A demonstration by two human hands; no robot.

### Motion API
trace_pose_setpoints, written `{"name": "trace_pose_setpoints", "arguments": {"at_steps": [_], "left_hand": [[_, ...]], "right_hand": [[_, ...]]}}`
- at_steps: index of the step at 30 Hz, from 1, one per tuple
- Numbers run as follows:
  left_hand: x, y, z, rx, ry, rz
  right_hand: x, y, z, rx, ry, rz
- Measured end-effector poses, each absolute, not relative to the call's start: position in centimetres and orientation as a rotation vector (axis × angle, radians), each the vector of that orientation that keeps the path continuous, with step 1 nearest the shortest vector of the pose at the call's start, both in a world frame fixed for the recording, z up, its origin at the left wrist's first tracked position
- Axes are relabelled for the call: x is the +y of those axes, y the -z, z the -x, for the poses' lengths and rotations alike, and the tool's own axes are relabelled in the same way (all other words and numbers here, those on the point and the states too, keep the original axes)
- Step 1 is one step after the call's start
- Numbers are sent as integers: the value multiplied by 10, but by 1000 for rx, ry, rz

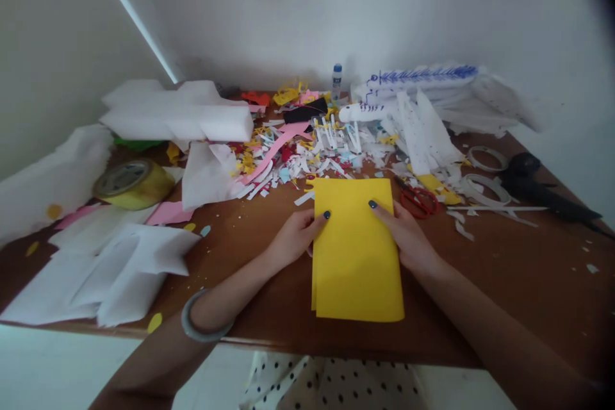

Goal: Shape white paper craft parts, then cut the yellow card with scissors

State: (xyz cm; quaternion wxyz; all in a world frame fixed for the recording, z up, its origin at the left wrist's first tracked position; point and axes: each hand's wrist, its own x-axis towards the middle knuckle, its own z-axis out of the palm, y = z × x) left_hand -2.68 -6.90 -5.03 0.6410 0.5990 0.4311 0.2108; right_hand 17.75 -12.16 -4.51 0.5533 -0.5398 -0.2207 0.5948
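Note:
A folded sheet of yellow paper (pixel 358 256) is held upright between both hands, above the near part of the brown table. My left hand (pixel 295 234) grips its left edge, thumb on the front and the other fingers behind. On the opposite edge my right hand (pixel 408 237) holds it the same way, thumb pressed on the front. A second layer of the paper shows along the lower left edge. Just behind my right hand lie red-handled scissors (pixel 419 200), partly hidden by the paper and hand.
Paper scraps (pixel 307 154) heap across the table's middle. White foam pieces (pixel 177 112) and a tape roll (pixel 134 182) lie left. At the back stands a glue bottle (pixel 337 80). A black glue gun (pixel 548 195) and white tape rings (pixel 487 189) lie right. The table's front edge (pixel 365 355) is close.

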Motion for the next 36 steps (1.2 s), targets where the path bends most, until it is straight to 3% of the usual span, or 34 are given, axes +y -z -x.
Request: {"name": "trace_pose_setpoints", "arguments": {"at_steps": [36], "left_hand": [[-74,44,27,1004,-532,-1535]], "right_hand": [[-129,35,-184,-736,-1381,1226]]}}
